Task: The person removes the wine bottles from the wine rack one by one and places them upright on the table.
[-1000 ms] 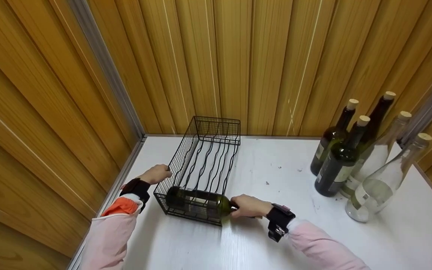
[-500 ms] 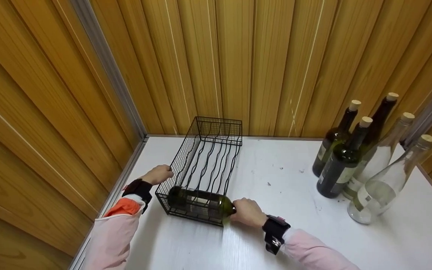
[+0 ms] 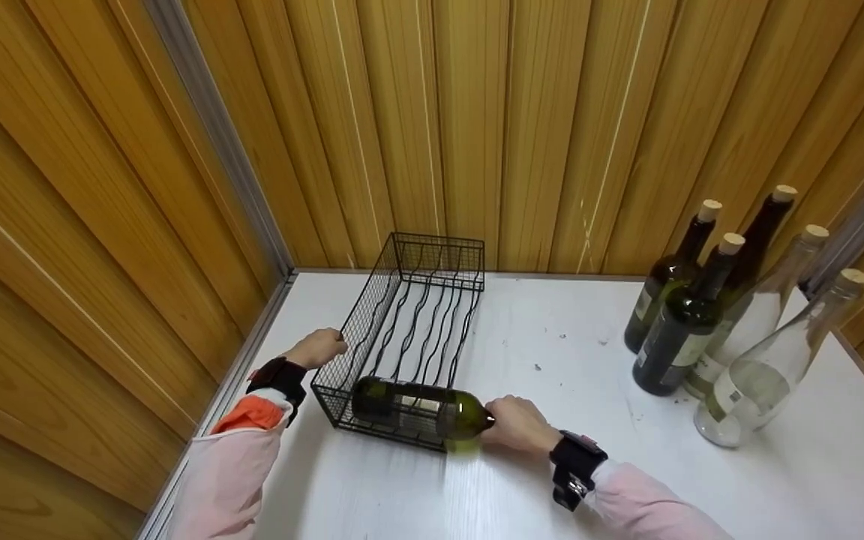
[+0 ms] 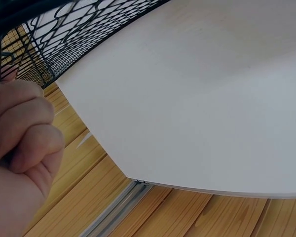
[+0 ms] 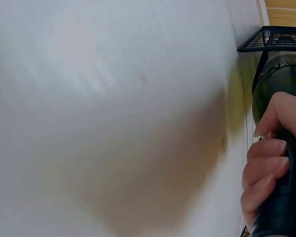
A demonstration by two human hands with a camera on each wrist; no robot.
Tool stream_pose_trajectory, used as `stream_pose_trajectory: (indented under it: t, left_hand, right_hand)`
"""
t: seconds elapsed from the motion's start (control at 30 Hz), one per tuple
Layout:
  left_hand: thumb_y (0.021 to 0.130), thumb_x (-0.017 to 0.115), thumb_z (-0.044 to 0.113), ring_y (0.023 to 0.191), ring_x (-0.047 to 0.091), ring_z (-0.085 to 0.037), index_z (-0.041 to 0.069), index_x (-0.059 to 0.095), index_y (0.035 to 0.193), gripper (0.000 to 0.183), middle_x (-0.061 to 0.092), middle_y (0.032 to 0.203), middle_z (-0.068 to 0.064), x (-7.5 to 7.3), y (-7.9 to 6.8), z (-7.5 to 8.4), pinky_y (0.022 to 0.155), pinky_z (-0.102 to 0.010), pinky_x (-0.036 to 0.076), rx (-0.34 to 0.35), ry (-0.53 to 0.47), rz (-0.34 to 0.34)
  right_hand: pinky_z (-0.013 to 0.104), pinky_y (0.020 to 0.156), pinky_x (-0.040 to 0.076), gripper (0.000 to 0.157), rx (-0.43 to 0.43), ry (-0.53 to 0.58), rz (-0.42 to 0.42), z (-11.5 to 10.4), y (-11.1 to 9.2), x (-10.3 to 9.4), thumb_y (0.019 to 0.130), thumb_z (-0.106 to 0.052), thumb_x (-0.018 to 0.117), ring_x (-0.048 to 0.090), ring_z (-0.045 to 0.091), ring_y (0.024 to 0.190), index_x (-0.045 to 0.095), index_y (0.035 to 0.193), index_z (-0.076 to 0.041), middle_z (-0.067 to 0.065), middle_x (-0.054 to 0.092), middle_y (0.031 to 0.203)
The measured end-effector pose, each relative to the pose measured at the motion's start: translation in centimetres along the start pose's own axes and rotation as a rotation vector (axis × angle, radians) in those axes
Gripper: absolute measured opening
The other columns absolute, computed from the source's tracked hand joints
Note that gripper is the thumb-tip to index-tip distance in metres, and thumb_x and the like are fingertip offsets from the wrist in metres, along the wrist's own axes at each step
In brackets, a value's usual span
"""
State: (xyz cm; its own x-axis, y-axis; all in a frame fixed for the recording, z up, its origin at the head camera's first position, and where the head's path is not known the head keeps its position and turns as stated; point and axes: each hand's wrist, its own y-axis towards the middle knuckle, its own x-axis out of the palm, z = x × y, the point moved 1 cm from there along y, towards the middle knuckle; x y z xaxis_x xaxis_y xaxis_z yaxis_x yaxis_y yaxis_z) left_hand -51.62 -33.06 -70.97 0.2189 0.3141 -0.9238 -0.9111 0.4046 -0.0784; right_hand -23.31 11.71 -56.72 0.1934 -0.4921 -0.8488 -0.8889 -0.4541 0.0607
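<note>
Right hand (image 3: pixel 516 425), clamped on the green bottle's (image 3: pixel 417 408) neck, had drawn it rightward, partway out of the wire rack (image 3: pixel 402 330); left hand (image 3: pixel 317 348) gripped the rack's side.

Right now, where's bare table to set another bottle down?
Bare table lies between the rack and the standing bottles, and along the near edge below the right hand. It is crowded at the right corner, and the rack's near end holds a lying bottle.

Open white worktop (image 3: pixel 552 360) between black wire rack (image 3: pixel 372 311) and five upright corked glass bottles (image 3: pixel 709 322) at right; wood-panelled walls (image 3: pixel 477 127) close off left and rear.
</note>
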Motion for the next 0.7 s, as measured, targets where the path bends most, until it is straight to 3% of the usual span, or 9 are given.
stream_pose_trajectory:
  t: [0.07,0.1,0.23,0.3,0.47,0.53,0.57,0.63,0.7]
  left_hand:
    - [0.082,0.049,0.045,0.061,0.048,-0.017,0.023,0.058,0.068,0.028,0.054,0.070,0.005,-1.4,-1.4,2.2,0.054,-0.036,0.037,0.003,-0.004,0.005]
    - [0.084,0.048,0.040,0.062,0.047,-0.019,0.020,0.059,0.069,0.027,0.055,0.072,0.002,-3.3,-3.3,5.5,0.055,-0.037,0.038,0.012,-0.007,0.005]
    - [0.085,0.046,0.031,0.059,0.043,-0.020,0.013,0.054,0.067,0.027,0.051,0.069,-0.004,-8.8,-8.9,14.4,0.053,-0.037,0.035,0.071,-0.043,0.018]
    - [0.083,0.047,0.023,0.060,0.042,-0.023,0.010,0.053,0.067,0.021,0.050,0.070,-0.007,-8.5,-8.7,14.0,0.054,-0.038,0.035,0.066,-0.043,0.017]
    - [0.084,0.049,0.039,0.061,0.044,-0.020,0.017,0.055,0.068,0.028,0.052,0.071,-0.001,-1.4,-1.7,2.2,0.052,-0.039,0.035,0.041,-0.033,0.019]
    - [0.083,0.049,0.045,0.062,0.046,-0.018,0.020,0.056,0.068,0.030,0.053,0.072,0.002,-0.4,-0.7,0.5,0.053,-0.038,0.036,0.037,-0.033,0.021]
    - [0.083,0.049,0.044,0.063,0.046,-0.018,0.020,0.057,0.069,0.030,0.054,0.072,0.002,-0.3,-0.7,0.6,0.053,-0.038,0.036,0.037,-0.027,0.027]
    - [0.083,0.050,0.039,0.064,0.048,-0.019,0.018,0.058,0.069,0.027,0.055,0.073,0.001,-1.8,-2.0,3.0,0.054,-0.039,0.038,0.019,-0.014,0.021]
    - [0.084,0.048,0.030,0.067,0.051,-0.022,0.013,0.059,0.071,0.024,0.058,0.076,-0.005,-5.3,-5.5,9.1,0.057,-0.040,0.040,0.015,0.001,0.018]
  right_hand:
    - [0.026,0.045,0.034,0.024,0.001,-0.005,-0.002,0.5,-0.4,-0.3,0.066,-0.034,0.074,0.038,0.006,0.047,0.054,0.062,-0.021,-0.014,0.046,0.053]
    - [0.027,0.046,0.034,0.025,-0.001,-0.008,-0.001,0.7,-0.6,-0.5,0.066,-0.034,0.075,0.038,0.006,0.047,0.054,0.061,-0.021,-0.014,0.045,0.053]
    - [0.027,0.046,0.034,0.027,0.006,-0.031,-0.003,1.5,-1.3,-1.3,0.066,-0.035,0.075,0.038,0.007,0.049,0.053,0.061,-0.021,-0.013,0.044,0.053]
    - [0.027,0.046,0.034,0.027,0.006,-0.034,-0.005,1.9,-1.7,-1.6,0.066,-0.033,0.076,0.037,0.007,0.048,0.053,0.061,-0.020,-0.013,0.044,0.053]
    - [0.026,0.044,0.033,0.026,0.004,-0.038,-0.019,3.0,-2.7,-2.6,0.066,-0.031,0.076,0.036,0.005,0.046,0.053,0.061,-0.020,-0.013,0.044,0.052]
    - [0.026,0.045,0.034,0.025,0.007,-0.038,-0.020,3.4,-3.1,-3.0,0.066,-0.029,0.076,0.037,0.005,0.046,0.053,0.062,-0.020,-0.014,0.044,0.053]
    - [0.026,0.045,0.035,0.024,0.012,-0.030,-0.021,3.5,-3.3,-3.3,0.066,-0.029,0.076,0.038,0.005,0.047,0.054,0.062,-0.020,-0.014,0.045,0.053]
    - [0.027,0.046,0.036,0.021,0.021,-0.019,-0.022,3.9,-3.6,-3.9,0.066,-0.026,0.075,0.040,0.006,0.047,0.055,0.063,-0.020,-0.013,0.046,0.054]
    - [0.028,0.048,0.037,0.019,0.027,-0.018,-0.019,4.2,-3.9,-4.5,0.066,-0.024,0.075,0.041,0.006,0.048,0.056,0.064,-0.020,-0.013,0.047,0.055]
